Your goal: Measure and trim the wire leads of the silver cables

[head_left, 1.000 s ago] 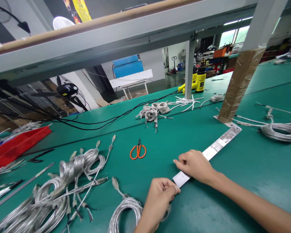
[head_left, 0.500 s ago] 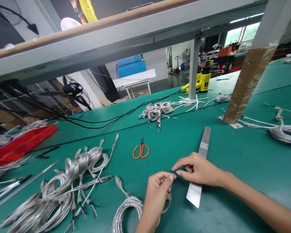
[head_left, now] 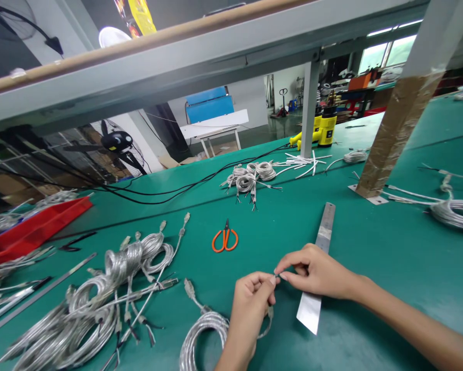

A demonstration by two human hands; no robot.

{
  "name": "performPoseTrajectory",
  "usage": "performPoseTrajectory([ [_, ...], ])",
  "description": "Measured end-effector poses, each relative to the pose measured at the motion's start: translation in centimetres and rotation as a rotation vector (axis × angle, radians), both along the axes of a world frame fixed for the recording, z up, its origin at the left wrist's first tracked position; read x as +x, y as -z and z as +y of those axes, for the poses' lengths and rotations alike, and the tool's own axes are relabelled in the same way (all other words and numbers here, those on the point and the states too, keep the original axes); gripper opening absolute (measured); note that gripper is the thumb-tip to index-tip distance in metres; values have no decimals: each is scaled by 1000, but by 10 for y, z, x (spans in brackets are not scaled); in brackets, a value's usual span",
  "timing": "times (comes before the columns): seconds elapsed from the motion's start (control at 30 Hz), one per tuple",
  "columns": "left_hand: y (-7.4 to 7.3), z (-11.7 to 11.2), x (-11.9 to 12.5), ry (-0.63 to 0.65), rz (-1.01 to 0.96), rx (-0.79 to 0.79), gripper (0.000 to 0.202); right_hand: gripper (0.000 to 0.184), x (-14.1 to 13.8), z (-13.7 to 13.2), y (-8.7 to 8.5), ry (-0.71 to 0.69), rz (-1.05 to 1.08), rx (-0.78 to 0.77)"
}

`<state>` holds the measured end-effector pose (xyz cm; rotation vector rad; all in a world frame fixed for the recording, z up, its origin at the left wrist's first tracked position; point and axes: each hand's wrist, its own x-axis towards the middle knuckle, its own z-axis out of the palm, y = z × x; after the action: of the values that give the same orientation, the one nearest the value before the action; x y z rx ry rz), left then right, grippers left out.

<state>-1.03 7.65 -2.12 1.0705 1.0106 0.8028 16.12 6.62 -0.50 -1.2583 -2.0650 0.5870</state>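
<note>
My left hand (head_left: 250, 309) is closed, pinching the stripped end of a clear-jacketed USB cable (head_left: 200, 324) between thumb and forefinger. The cable's coil lies on the green table beside that wrist, partly hidden by it, with its plug pointing up and away. The thumb and forefinger of my right hand (head_left: 312, 270) come together on the tiny wire tips just past the left thumb. Exactly how the wires sit between the fingertips is too small to see. Under my right hand lies a steel ruler (head_left: 310, 312), its middle covered by the hand.
Orange-handled scissors (head_left: 225, 240) lie ahead of my hands. A heap of coiled cables (head_left: 92, 304) spreads at left, near a red tray (head_left: 38, 229). Farther back are small cable coils (head_left: 246, 178) and a yellow tool (head_left: 324, 130). A taped post (head_left: 389, 134) stands at right.
My right forefinger and thumb have closed in on the wire tips at my left fingertips. My left hand stays almost where it was.
</note>
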Motion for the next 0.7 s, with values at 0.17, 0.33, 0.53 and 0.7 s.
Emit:
performPoseTrajectory([
  [0.17,2,0,0,-31,40,32,21,19,0,0,0,0,-2,-11],
  [0.33,4,0,1,-62,61,53,24,18,0,-2,-1,-15,-4,-37],
  [0.53,6,0,1,-96,68,77,26,17,-1,-2,-1,-12,1,-42],
  [0.7,5,0,0,-117,63,65,26,21,-2,0,3,31,43,-45],
])
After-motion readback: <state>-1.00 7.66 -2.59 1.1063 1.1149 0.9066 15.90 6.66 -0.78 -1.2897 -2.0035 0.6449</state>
